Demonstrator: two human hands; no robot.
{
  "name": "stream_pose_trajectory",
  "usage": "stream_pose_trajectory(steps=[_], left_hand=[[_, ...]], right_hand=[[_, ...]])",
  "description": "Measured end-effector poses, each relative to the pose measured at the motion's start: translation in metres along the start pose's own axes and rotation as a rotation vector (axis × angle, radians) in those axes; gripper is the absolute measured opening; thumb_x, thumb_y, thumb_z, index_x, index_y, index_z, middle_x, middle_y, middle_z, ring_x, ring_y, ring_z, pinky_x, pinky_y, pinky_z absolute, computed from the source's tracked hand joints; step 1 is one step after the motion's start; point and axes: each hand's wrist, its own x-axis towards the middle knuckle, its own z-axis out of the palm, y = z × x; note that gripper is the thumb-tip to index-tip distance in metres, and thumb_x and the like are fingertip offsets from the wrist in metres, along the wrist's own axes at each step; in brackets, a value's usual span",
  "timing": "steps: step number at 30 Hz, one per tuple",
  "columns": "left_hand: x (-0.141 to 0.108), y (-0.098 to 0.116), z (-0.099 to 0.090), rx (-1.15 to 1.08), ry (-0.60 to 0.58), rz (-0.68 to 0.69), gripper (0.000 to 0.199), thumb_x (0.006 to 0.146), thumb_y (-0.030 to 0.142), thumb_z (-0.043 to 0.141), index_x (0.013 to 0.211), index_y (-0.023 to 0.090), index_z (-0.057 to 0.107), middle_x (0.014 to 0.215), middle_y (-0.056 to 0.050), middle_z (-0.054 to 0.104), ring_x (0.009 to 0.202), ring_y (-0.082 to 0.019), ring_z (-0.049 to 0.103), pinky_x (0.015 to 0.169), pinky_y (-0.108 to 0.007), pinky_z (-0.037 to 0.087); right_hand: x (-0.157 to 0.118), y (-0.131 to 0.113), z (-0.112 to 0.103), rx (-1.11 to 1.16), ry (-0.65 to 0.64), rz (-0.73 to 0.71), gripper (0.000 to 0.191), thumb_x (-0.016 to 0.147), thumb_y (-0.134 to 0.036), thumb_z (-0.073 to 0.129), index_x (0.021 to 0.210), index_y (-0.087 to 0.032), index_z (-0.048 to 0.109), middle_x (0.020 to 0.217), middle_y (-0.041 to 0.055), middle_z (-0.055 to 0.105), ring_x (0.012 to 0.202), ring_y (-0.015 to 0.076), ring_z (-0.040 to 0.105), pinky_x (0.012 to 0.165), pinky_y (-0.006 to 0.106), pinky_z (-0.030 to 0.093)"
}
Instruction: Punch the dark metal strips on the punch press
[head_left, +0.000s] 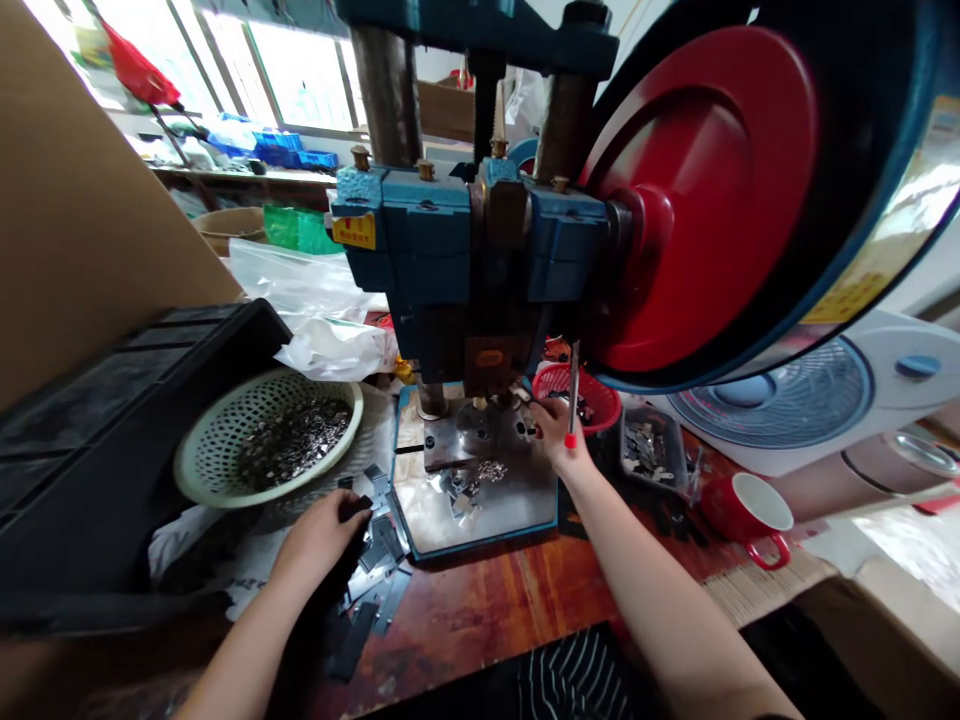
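A blue bench press [427, 235] stands before me, with a steel die block [454, 440] on its bed. On the left, my left hand [322, 530] pinches a small dark metal strip [358, 508] above a pile of loose flat metal strips [382, 545]. My right hand [555, 432] is at the die's right end, fingers curled together; what they hold, if anything, is too small to make out. A thin metal rod with a red tip [573, 400] stands in front of that wrist. Small shiny pieces [491, 470] and flat offcuts [461, 495] lie on the bed plate.
A pale green colander [199, 455] of small metal parts sits left, beside a black crate [150, 400]. Right are a red basket [604, 405], a clear tub of metal pieces [652, 450], a red mug [739, 515] and a fan [780, 390]. A large red flywheel [735, 200] overhangs the right.
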Motion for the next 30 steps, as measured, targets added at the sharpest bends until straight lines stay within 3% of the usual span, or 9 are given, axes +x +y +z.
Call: stream_pose_trajectory(steps=[3,5,9,11,14,18,22,24,30], left_hand=[[-0.005,-0.001,-0.002,0.0,0.032,0.02,0.025,0.074,0.045,0.05,0.082,0.023,0.06,0.092,-0.008,0.068,0.085,-0.026,0.063,0.071,-0.031,0.044],[-0.01,0.0,-0.005,-0.013,0.048,0.0,0.027,0.075,0.048,0.048,0.081,0.025,0.06,0.088,-0.006,0.069,0.081,-0.026,0.064,0.067,-0.031,0.044],[-0.021,0.01,-0.011,-0.15,0.118,-0.093,0.033,0.076,0.053,0.048,0.087,0.025,0.061,0.088,-0.004,0.07,0.081,-0.025,0.064,0.068,-0.031,0.045],[-0.028,0.021,-0.014,-0.277,0.17,-0.11,0.035,0.074,0.053,0.05,0.089,0.023,0.061,0.09,-0.004,0.069,0.084,-0.025,0.064,0.073,-0.031,0.046],[-0.041,0.045,-0.016,-0.476,0.183,-0.075,0.036,0.073,0.054,0.053,0.087,0.021,0.06,0.086,-0.003,0.068,0.081,-0.022,0.063,0.075,-0.031,0.047],[-0.051,0.086,-0.013,-0.702,0.11,0.001,0.035,0.072,0.051,0.058,0.087,0.02,0.06,0.08,-0.001,0.067,0.075,-0.019,0.062,0.072,-0.03,0.048],[-0.05,0.128,-0.001,-0.949,-0.016,0.053,0.033,0.073,0.047,0.059,0.09,0.018,0.059,0.079,-0.003,0.068,0.075,-0.018,0.064,0.071,-0.029,0.049],[-0.046,0.144,0.007,-1.034,-0.025,0.059,0.034,0.073,0.046,0.059,0.091,0.017,0.058,0.079,-0.003,0.069,0.074,-0.018,0.064,0.07,-0.029,0.049],[-0.042,0.154,0.022,-1.071,0.001,0.059,0.033,0.074,0.044,0.059,0.091,0.016,0.059,0.079,-0.004,0.069,0.073,-0.017,0.064,0.069,-0.029,0.049]], right_hand=[[-0.022,0.005,-0.015,0.101,0.076,0.014,0.037,0.085,-0.044,0.044,0.106,-0.015,0.057,0.077,0.0046,0.066,0.065,0.0172,0.062,0.061,0.031,0.049],[-0.043,0.003,-0.014,0.053,0.052,-0.026,0.032,0.085,-0.04,0.048,0.106,-0.018,0.06,0.082,0.0051,0.068,0.072,0.0184,0.063,0.067,0.033,0.049],[-0.076,-0.01,0.006,-0.418,-0.26,-0.313,0.015,0.085,-0.03,0.054,0.088,-0.026,0.069,0.087,0.0029,0.068,0.087,0.0202,0.058,0.08,0.034,0.044],[-0.081,-0.015,0.016,-0.63,-0.312,-0.407,0.013,0.084,-0.028,0.057,0.087,-0.028,0.07,0.088,0.002,0.067,0.09,0.021,0.055,0.079,0.034,0.042],[-0.079,-0.016,0.025,-0.796,-0.323,-0.457,0.01,0.084,-0.029,0.059,0.085,-0.029,0.069,0.088,0.0014,0.065,0.089,0.0216,0.053,0.075,0.034,0.039],[-0.077,-0.01,0.029,-0.898,-0.325,-0.516,0.013,0.088,-0.028,0.054,0.084,-0.026,0.067,0.086,0.0037,0.063,0.086,0.0217,0.051,0.074,0.035,0.036],[-0.079,-0.01,0.029,-0.914,-0.322,-0.545,0.015,0.09,-0.025,0.05,0.086,-0.023,0.065,0.086,0.0057,0.062,0.085,0.022,0.051,0.074,0.035,0.035],[-0.076,-0.015,0.027,-0.85,-0.28,-0.517,0.016,0.09,-0.024,0.049,0.087,-0.023,0.064,0.087,0.0052,0.062,0.085,0.0216,0.051,0.075,0.035,0.035],[-0.038,-0.036,0.032,-0.657,-0.138,-0.433,0.019,0.091,-0.024,0.046,0.087,-0.022,0.064,0.09,0.005,0.062,0.087,0.0207,0.052,0.079,0.032,0.037]])
